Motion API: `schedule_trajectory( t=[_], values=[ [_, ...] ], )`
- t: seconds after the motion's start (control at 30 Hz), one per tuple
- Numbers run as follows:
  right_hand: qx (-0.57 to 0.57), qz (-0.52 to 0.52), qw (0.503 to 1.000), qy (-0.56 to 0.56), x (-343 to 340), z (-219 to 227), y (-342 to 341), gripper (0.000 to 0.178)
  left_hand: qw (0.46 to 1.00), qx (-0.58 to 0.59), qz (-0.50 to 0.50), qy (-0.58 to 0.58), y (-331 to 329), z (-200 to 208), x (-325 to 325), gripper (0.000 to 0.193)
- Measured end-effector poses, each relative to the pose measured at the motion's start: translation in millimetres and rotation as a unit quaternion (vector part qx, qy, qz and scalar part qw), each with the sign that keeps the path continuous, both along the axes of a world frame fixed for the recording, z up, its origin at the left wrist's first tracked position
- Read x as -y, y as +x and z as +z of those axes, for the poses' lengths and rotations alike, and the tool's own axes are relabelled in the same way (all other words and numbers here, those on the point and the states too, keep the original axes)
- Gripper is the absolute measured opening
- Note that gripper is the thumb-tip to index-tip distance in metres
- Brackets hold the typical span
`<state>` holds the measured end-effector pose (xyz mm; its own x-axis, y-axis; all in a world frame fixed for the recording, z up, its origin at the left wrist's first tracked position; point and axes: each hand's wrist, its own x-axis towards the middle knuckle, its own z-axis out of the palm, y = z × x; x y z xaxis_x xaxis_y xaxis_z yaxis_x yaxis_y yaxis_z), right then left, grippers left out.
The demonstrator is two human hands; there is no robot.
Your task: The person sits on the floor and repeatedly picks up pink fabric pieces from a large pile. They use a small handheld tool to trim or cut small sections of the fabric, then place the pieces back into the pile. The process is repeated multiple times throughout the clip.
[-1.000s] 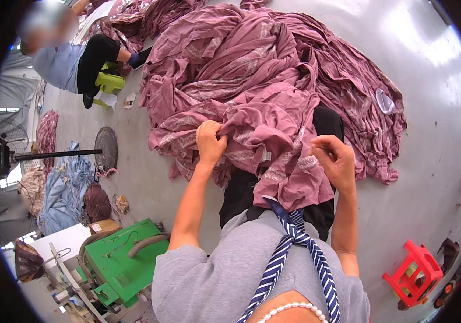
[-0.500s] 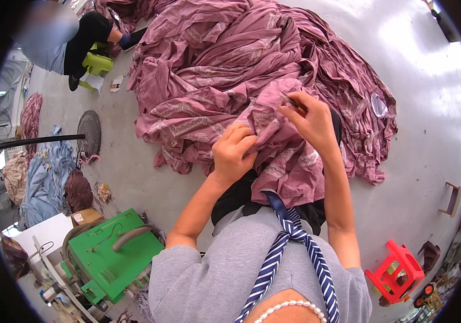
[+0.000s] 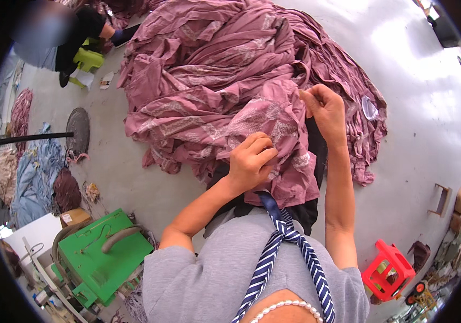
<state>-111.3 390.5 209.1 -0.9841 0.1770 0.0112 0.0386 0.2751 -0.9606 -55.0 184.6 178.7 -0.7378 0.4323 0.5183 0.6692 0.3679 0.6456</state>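
Note:
A large heap of dusty-pink fabric [image 3: 209, 91] with pale lace-like patterned bands lies in front of me, and one part of it drapes over my lap. My left hand [image 3: 252, 161] is closed on a fold of this fabric, fingers curled around it. Up and to the right, my right hand [image 3: 327, 113] is closed in a pinch, its fingertips at the raised edge of the same cloth. What sits inside that pinch is hidden; the small dark pointed tool seen earlier does not show clearly now.
A green machine top [image 3: 104, 255] stands at lower left, beside a cardboard box [image 3: 75, 217]. Light blue cloth [image 3: 39, 183] is piled at the left. A red plastic stool [image 3: 389, 269] is at lower right. Another person sits on a green stool [image 3: 88, 58] at upper left.
My right hand has moved up and to the right, and the dark pointed tool in it has gone from sight. My left hand has shifted right and slightly down, and the fabric between them is spread wider.

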Motion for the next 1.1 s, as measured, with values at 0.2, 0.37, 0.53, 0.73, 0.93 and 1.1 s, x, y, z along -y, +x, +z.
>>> schedule_trajectory(
  t=[0.2,0.37,0.53,0.73,0.93,1.1],
  values=[
    [-0.045,-0.039,0.992,-0.115,-25.2,10.1,17.0,0.020,1.000,-0.001,-0.026,0.000,-1.0,-1.2,-9.7,0.028],
    [0.023,0.000,0.994,0.107,-23.8,-4.0,14.1,0.030,0.999,-0.016,-0.040,-0.007,-3.4,1.4,-15.8,0.023],
    [0.014,0.114,0.952,0.284,1.9,4.2,2.0,0.026,0.999,-0.014,-0.050,-0.003,-2.5,0.2,-19.2,0.021],
    [0.017,0.111,0.985,0.131,-3.2,-15.0,-9.7,0.025,0.997,0.022,-0.071,0.008,-5.6,3.6,-19.9,0.024],
    [0.051,0.073,0.996,-0.009,-5.9,-2.4,13.4,0.021,0.998,-0.009,0.023,0.060,-58.0,26.1,-24.3,0.039],
    [0.050,0.024,0.998,0.021,-17.4,13.3,20.1,0.025,0.962,0.251,-0.103,0.034,-64.9,-2.2,-35.4,0.023]
  ],
)
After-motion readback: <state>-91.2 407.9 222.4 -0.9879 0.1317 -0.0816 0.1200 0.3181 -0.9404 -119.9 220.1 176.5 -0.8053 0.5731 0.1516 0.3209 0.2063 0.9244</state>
